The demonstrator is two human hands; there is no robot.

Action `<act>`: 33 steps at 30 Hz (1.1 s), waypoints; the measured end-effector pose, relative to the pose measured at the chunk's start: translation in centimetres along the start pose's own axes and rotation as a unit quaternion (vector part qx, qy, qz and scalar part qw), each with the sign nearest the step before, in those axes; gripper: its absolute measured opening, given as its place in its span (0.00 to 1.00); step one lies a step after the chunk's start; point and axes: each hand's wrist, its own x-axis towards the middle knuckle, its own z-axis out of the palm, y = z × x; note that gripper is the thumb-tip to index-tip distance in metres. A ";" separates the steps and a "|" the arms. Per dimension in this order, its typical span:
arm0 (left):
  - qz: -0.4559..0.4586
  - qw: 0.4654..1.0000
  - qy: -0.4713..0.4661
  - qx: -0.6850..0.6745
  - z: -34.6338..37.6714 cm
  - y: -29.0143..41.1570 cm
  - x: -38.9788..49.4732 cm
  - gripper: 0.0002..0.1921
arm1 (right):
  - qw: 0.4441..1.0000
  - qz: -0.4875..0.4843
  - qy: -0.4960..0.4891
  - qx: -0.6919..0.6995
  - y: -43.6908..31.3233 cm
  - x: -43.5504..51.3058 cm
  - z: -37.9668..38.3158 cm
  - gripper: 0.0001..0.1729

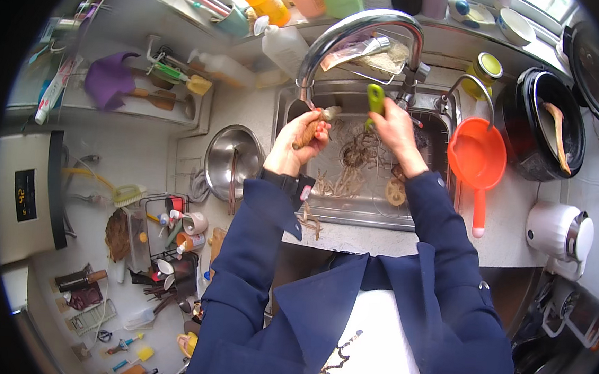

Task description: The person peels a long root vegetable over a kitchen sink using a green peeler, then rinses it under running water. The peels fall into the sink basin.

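My left hand (298, 139) holds a brown, elongated root vegetable (308, 134) with a pale end, just under the spout of the chrome faucet (364, 18). Gripped in my right hand (397, 128) is a green-handled tool (375, 99), probably a peeler; its working end is hard to make out. Both hands are over the stainless steel sink (360, 216). Brown peel strips (350, 175) lie in its basin, around the drain. A round, pale slice with holes (395, 192), like lotus root, rests at the basin's right. More peel (310, 221) hangs over the front rim.
Left of the sink sits a steel bowl (223, 155) with chopsticks inside. At the right are an orange ladle (476, 157), a black pot (524, 145) and a white kettle (557, 231). Bottles, including an orange one (268, 3), line the windowsill behind. A lidded jar (489, 66) stands beside the faucet.
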 end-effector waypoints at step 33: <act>0.201 0.961 0.105 -0.159 -20.4 -24.9 -20.1 0.07 | 0.898 0.007 -0.421 0.129 -6.3 -15.0 15.1 0.14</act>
